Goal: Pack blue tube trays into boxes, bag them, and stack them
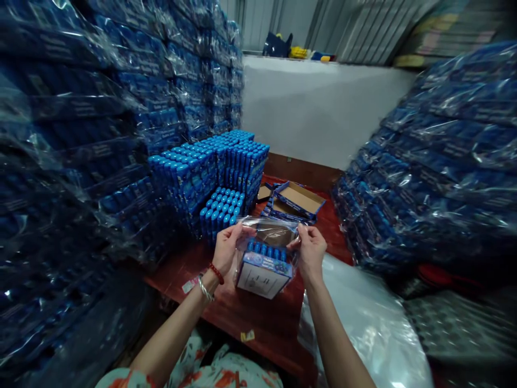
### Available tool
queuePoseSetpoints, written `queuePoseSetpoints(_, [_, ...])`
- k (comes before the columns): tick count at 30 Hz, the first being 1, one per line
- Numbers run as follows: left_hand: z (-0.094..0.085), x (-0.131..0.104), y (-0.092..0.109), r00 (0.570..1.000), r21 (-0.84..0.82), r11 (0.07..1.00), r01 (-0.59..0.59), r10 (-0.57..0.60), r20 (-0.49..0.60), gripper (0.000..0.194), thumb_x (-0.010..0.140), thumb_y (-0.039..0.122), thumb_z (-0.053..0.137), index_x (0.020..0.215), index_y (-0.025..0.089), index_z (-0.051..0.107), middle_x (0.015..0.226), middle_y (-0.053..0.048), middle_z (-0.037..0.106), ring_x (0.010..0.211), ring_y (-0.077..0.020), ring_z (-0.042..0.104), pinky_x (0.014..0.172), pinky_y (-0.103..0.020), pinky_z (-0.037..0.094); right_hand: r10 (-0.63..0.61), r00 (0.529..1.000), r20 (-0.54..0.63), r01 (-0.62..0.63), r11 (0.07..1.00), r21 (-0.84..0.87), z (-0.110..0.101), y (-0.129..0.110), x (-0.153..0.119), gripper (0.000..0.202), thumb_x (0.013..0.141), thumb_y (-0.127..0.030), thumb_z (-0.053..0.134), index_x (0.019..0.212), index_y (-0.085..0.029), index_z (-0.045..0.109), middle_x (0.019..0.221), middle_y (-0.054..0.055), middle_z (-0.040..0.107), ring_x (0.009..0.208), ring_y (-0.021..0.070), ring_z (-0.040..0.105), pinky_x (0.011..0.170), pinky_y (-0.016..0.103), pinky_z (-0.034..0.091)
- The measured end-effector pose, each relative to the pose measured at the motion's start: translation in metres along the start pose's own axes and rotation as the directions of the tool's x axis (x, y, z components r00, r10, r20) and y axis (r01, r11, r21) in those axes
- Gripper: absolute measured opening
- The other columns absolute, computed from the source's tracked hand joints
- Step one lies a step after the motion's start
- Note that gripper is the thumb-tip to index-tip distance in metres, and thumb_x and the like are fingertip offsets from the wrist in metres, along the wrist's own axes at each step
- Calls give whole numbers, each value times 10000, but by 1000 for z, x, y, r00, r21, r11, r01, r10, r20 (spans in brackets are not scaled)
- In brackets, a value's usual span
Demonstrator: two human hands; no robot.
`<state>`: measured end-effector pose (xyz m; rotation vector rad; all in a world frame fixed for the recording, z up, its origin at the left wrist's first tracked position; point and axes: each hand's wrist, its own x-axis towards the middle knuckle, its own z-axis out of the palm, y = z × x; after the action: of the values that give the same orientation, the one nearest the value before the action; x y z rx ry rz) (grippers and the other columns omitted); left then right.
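A clear plastic bag is stretched between my two hands over a box with a white printed panel and a blue edge. Rows of blue-capped tubes show inside the box. Fingers closed, my left hand pinches the bag's left edge; a red bead bracelet and a silver bangle circle that wrist. On the opposite side, my right hand grips the bag's right edge between thumb and fingers. The box rests on the reddish-brown table, and the bag appears to lie partly around it.
Blocks of blue-capped tubes stand at the left behind my hands. Open cardboard trays lie farther back. Flat clear plastic sheets cover the right side. Tall plastic-wrapped stacks rise at left, and another wrapped stack at right.
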<state>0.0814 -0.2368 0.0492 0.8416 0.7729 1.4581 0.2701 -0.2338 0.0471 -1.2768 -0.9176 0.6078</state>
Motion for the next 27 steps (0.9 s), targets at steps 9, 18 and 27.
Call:
queuePoseSetpoints(9, [-2,4,-6,988,137,982,-132,119,99,447,829,507,557,964,103,694,956,-103,712,834,-185,663,808,-306,503,-716,365,595,906,125,-405,30,-47,-26,281,911,-149,455,1141,-226,596,1029,76,620,1018,215,512,890,367,379])
queuePoseSetpoints(18, [-20,4,-8,944,468,821,-328,303,130,457,883,506,448,710,122,624,639,5,562,608,-107,475,572,-207,397,-482,145,864,961,-138,-239,67,-59,-20,189,912,-126,429,897,-133,617,869,80,614,864,228,466,772,356,372])
queuePoseSetpoints(27, [-25,-5,-4,892,541,711,-450,380,244,362,896,417,462,892,148,704,873,-69,712,842,-201,660,780,-278,500,-601,322,732,942,126,-311,81,-49,-16,186,880,-93,427,855,-134,607,824,87,604,827,217,491,751,340,422])
